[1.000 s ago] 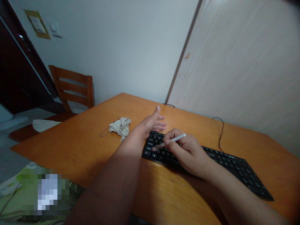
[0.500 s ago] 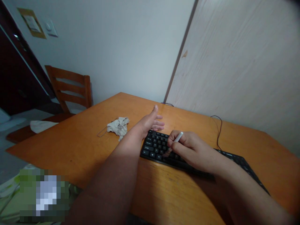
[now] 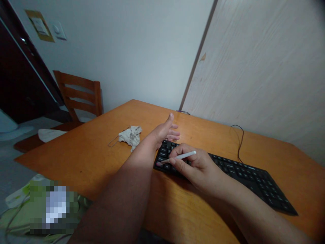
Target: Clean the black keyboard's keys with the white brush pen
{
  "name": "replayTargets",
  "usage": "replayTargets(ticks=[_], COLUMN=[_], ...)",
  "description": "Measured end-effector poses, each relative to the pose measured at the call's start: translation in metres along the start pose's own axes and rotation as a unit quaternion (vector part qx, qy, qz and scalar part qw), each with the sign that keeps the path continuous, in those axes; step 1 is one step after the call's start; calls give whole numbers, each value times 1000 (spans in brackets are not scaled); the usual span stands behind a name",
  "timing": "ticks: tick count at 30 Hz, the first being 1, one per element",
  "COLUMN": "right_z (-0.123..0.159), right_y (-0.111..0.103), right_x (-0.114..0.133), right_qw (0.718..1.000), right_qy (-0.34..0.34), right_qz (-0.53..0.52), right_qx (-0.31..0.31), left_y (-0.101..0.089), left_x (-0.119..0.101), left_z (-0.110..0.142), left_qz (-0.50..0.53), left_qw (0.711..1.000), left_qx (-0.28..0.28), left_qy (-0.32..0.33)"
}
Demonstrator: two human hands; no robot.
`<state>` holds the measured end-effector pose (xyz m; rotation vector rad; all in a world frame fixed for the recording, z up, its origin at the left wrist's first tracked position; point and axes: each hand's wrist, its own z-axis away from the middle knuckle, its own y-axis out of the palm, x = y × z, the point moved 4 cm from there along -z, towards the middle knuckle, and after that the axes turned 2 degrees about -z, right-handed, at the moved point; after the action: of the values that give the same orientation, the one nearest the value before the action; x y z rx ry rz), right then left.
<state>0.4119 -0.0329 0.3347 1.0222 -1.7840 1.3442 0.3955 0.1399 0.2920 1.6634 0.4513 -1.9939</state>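
Note:
A black keyboard (image 3: 254, 181) lies at a slant on the wooden table. Between the fingers of my right hand (image 3: 200, 166) is a small brush (image 3: 186, 155) with a white handle. Its bristles touch the keys at the keyboard's lower left corner. My left hand (image 3: 164, 132) rests on edge against the keyboard's upper left corner, thumb up and fingers stretched out. My right hand covers part of the keys. Left of my left forearm lies a crumpled, greyish-white cloth (image 3: 130, 135) with a thin string loop.
A wooden chair (image 3: 78, 95) stands beyond the table's left edge (image 3: 73, 130). The keyboard's dark cable (image 3: 241, 142) curves toward the wall (image 3: 142, 51). At lower left is a green bag-like thing (image 3: 15, 213), partly blurred out.
My right hand has moved left along the keyboard, and the brush has tipped flatter, its bristles now at the lower left corner keys. My left hand keeps its place.

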Motion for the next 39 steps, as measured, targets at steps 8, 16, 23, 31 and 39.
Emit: replayTargets(ticks=[8, 16, 23, 31, 39], right_z=[2, 6, 1, -3, -8], right_y=[-2, -27, -49, -55, -53], right_x=[-7, -7, -4, -9, -27], right_qw=[998, 993, 997, 979, 971], right_qy=[20, 84, 73, -3, -30], right_qz=[-16, 10, -3, 175, 204], right_qx=[58, 84, -19, -103, -118], left_y=[0, 0, -1, -1, -1], left_x=[0, 2, 2, 0, 1], left_z=[0, -2, -3, -1, -2], left_qz=[-1, -4, -5, -3, -12], left_qw=[1000, 1000, 1000, 1000, 1000], left_qx=[3, 3, -1, -3, -7], left_qy=[0, 0, 3, 2, 3])
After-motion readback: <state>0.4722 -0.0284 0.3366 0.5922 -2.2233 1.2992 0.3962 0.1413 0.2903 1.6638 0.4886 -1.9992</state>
